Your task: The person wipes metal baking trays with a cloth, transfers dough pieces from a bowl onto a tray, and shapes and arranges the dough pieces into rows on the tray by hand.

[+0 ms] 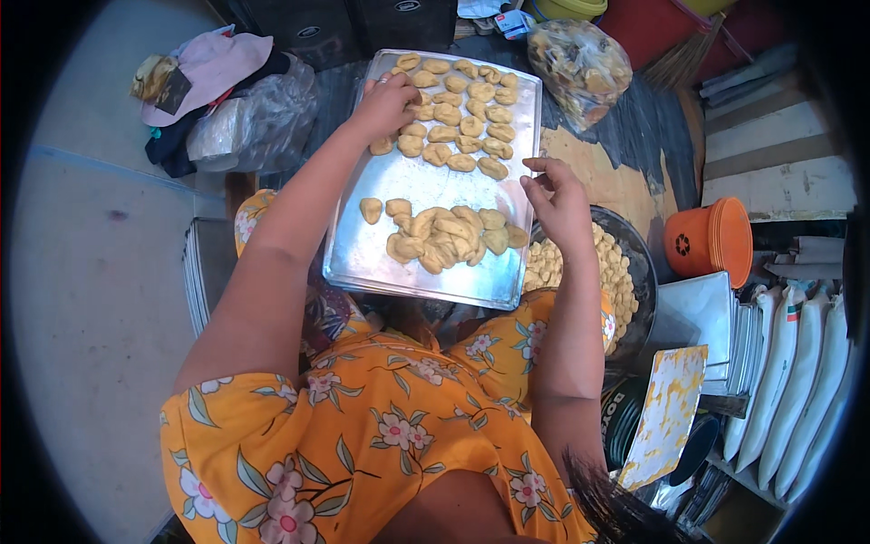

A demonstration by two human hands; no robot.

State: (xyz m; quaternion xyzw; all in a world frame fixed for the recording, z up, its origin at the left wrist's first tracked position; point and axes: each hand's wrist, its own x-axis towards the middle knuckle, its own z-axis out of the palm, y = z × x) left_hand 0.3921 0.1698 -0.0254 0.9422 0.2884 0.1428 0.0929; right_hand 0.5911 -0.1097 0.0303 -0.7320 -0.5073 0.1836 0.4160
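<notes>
A metal tray (359, 227) holds rows of small tan dough pieces (446, 114) in its upper half and a loose pile of similar pieces (439, 238) lower down. My left hand (382, 107) is at the tray's upper left, fingers curled down among the dough pieces; what they hold, if anything, is hidden. My right hand (555, 195) is at the tray's right edge, thumb and index finger apart, with nothing visible between them. A dark round basin (642, 272) full of many more dough pieces (609, 277) sits to the right, partly under the tray and my right forearm.
An orange bucket (702, 240), stacked trays (693, 322) and white sacks (788, 390) stand at the right. A bulging plastic bag (580, 72) lies beyond the tray. A pink hat (204, 72) and plastic bundle (237, 127) lie upper left. Dark drawers (317, 27) stand behind.
</notes>
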